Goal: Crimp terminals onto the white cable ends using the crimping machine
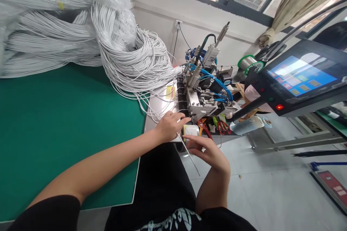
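My left hand (171,126) is at the front edge of the machine, its fingers closed around a white cable (191,158). The cable's free end slants down to the right, over the gap beside my leg. My right hand (207,149) is just right of this cable, fingers bent and apart, with nothing visible in them. The wire-processing machine (193,99), with metal cylinders and blue air hoses, stands just beyond both hands. Several white cables run into its black feed strip (182,95) from a large bundle (135,61).
Plastic-wrapped cable coils (54,36) lie on the green table (67,122). Orange-handled pliers (203,126) and red scissors (223,127) are beside the machine. A control screen (303,75) on an arm and a solder wire spool (249,64) stand to the right.
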Demonstrator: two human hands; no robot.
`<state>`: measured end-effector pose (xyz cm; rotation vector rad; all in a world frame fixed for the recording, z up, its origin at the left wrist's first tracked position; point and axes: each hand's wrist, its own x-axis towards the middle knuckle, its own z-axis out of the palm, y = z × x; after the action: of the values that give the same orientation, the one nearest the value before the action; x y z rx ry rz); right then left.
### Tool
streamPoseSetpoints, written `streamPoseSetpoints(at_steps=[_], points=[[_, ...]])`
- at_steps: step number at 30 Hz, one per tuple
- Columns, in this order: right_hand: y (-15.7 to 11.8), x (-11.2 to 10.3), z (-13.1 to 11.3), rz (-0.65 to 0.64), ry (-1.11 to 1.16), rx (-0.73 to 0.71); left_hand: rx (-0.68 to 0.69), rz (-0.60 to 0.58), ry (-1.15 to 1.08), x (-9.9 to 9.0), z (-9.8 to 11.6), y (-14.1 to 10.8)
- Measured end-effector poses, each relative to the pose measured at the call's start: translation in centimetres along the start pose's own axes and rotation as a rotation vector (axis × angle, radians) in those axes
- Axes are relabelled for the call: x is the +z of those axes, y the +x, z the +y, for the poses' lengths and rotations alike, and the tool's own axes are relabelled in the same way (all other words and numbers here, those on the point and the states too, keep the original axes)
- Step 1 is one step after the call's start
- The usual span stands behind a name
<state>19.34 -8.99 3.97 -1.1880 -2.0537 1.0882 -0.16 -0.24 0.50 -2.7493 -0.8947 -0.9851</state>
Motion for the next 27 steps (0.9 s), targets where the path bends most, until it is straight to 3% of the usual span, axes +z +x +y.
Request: streamPoseSetpoints(at_steps=[4, 7, 10, 13, 16, 20, 27], points=[[1.1, 1.0, -0.5, -0.014, -0.018, -0.106, 0.008, 0.014, 0.022, 0.1, 0.0, -0.1], [1.4, 1.1, -0.3, 0.104, 0.011, -0.143, 0.078, 0.01, -0.007, 0.0, 0.0, -0.1], [1.2, 1.0, 0.2, 0.455, 0.056, -0.116, 0.216, 0.041, -0.05, -0.1, 0.2, -0.2], [1.2, 0.9, 1.2, 0.84, 0.142, -0.056, 0.263, 0.083, -0.032, -0.4, 0.4, -0.2], [1.4, 0.9, 2.5, 1.074, 0.266, 0.017, 0.263, 0.11, 0.0, -0.5, 0.6, -0.2], [1.8, 0.9, 4.0, 1.157, 0.37, 0.073, 0.325, 0.163, 0.016, -0.4, 0.4, -0.2], [2.0, 1.1, 4.9, 1.205, 0.287, 0.105, 0.316, 0.195, 0.014, -0.3, 0.4, -0.2]])
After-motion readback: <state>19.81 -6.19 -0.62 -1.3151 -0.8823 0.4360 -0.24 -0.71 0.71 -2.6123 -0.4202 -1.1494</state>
